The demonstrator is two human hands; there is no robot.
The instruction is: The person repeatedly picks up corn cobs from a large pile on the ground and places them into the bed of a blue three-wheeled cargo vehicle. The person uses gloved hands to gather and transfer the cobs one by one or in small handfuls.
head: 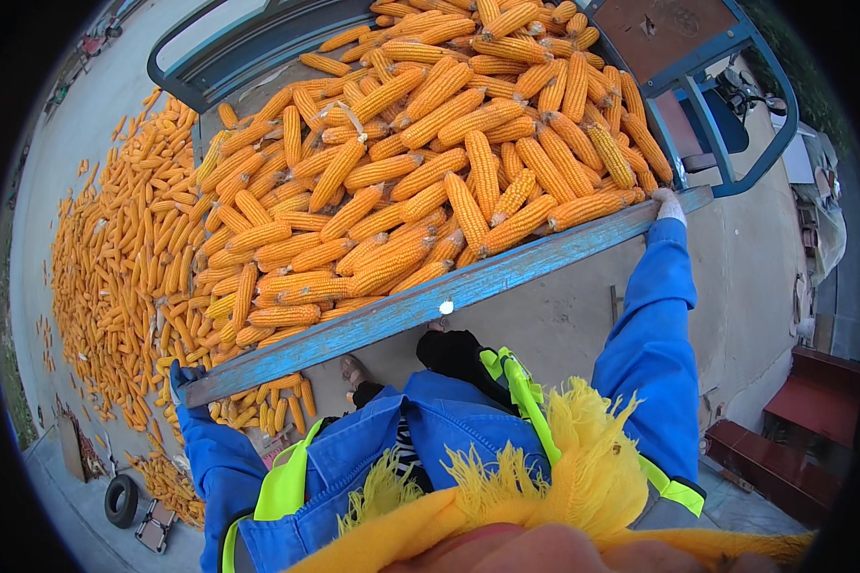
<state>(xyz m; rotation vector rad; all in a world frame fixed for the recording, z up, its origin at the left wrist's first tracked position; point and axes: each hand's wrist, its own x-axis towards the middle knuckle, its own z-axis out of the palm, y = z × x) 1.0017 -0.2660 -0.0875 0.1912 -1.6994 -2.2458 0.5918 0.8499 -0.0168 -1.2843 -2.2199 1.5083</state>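
A long side board [430, 304] with worn blue paint runs slantwise before me along the cart bed's edge. At its lower left end, my left hand [185, 379], in a dark glove, grips the board. My right hand [668, 206], in a pale glove, holds the board near its right end, close to the cart's metal frame. Husked yellow corn cobs [416, 157] lie heaped on the bed behind the board, up against its inner side. At the left, the heap runs on into a large pile of cobs [129, 265] on the ground.
Blue metal railings [785, 129] curve around the cart's right end. A motorcycle [742, 89] stands beyond them. Dark red steps or benches [774, 458] are at lower right. A tyre [121, 501] lies on the concrete at lower left, beside a small metal-framed item [155, 526].
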